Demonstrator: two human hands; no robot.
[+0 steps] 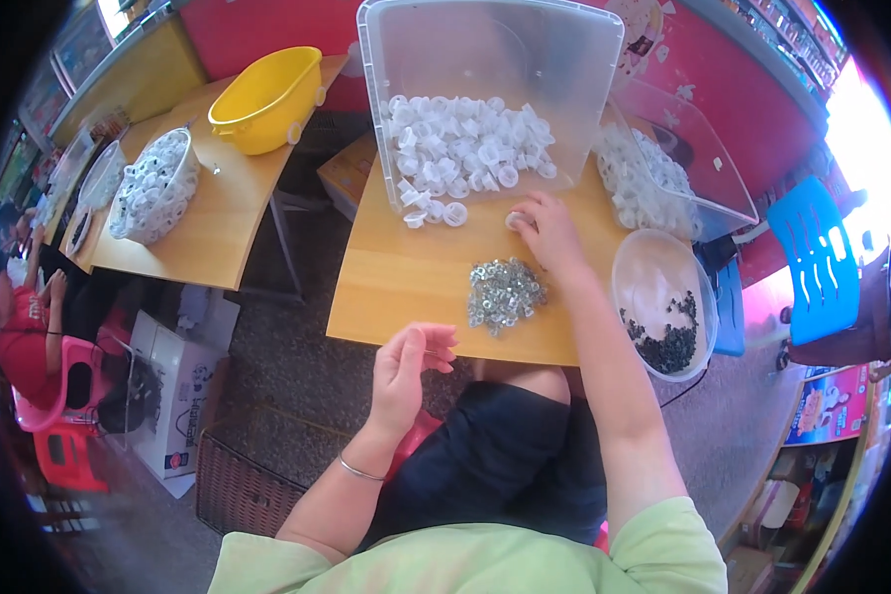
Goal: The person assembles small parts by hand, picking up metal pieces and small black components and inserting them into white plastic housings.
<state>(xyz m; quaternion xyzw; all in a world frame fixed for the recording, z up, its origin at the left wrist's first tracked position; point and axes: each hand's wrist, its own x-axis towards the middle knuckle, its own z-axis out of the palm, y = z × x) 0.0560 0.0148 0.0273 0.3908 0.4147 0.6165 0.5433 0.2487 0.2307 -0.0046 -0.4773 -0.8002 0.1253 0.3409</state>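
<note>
My right hand point(546, 230) is over the far part of the wooden table, its fingertips closed on a small white plastic cap point(513, 220). Just beyond it, a heap of similar white caps point(470, 144) fills a clear plastic bin point(495, 49) lying on its side, and several have spilled past its lip. My left hand point(411, 366) hovers at the near table edge, fingers loosely bent and apart, with nothing distinct visible in them. Between my hands lies a pile of small shiny metal pieces point(505, 294).
A round tub point(629, 267) with small black parts sits on the right, before another clear bin point(728, 188) of white pieces. On the left table are a yellow basin point(267, 99) and a full white basket point(153, 188). A brown wicker basket point(243, 485) stands on the floor.
</note>
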